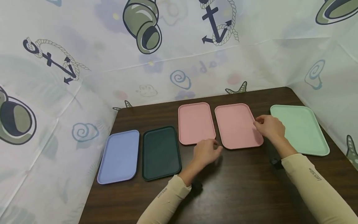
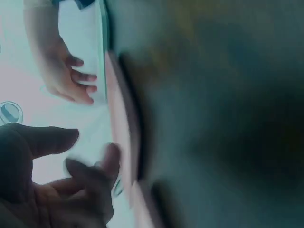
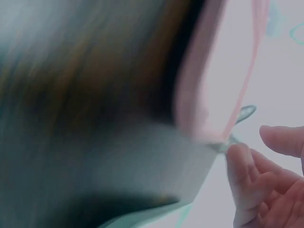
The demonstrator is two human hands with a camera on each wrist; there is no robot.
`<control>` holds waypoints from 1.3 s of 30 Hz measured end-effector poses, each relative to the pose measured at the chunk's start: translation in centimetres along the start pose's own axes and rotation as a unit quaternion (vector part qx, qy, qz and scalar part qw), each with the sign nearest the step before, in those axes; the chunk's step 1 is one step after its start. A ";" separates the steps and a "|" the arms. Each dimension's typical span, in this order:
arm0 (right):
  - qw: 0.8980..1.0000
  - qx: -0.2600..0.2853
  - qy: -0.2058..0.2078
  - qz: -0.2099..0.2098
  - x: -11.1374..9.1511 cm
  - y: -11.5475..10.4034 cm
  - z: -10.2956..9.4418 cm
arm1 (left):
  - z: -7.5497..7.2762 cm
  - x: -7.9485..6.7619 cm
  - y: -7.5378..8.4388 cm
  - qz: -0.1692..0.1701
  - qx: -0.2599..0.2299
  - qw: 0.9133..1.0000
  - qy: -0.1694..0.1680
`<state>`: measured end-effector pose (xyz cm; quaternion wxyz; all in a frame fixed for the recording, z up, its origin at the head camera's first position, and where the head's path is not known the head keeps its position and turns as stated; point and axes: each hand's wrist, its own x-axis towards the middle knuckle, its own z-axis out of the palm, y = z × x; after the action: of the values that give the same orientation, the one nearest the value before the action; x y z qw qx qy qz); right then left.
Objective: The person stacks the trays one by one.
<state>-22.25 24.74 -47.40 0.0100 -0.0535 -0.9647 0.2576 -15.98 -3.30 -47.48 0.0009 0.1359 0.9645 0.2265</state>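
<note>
Two pink trays lie side by side on a dark wooden table. My left hand [image 1: 205, 152] hovers by the lower right corner of the left pink tray [image 1: 195, 124]. In the left wrist view its thumb and fingers stand apart with nothing between them. At the right edge of the right pink tray [image 1: 236, 124] is my right hand [image 1: 270, 127], fingertips close to the rim; whether they touch it I cannot tell. The right wrist view shows a gap between thumb and fingers, beside a blurred pink tray [image 3: 228, 71].
Left of the pink trays lie a dark green tray [image 1: 161, 154] and a blue tray [image 1: 118, 157]. A light green tray [image 1: 303, 133] lies at the right, partly behind the right hand. Printed cloth [image 1: 179, 56] hangs behind and beside the table [image 1: 237, 193].
</note>
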 end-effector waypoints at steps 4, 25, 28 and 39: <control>0.999 -0.026 -0.023 0.015 0.1 1.7 -0.2 | 1.6 -0.3 0.9 -0.066 -0.102 0.989 -0.079; 0.991 0.012 -0.133 0.028 0.7 2.5 0.0 | 4.2 1.3 1.4 -0.186 -0.441 0.872 -0.099; 0.989 0.018 -0.145 0.032 0.8 2.5 -0.1 | 4.3 1.3 1.5 -0.192 -0.445 0.869 -0.098; 0.978 0.099 -0.182 0.029 0.5 2.8 -0.4 | 4.1 1.1 1.2 -0.187 -0.455 0.868 -0.072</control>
<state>-22.41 27.43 -48.47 -0.1679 -0.0326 -0.9183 0.3570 -16.49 -0.17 -50.60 0.1741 -0.0462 0.7595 0.6251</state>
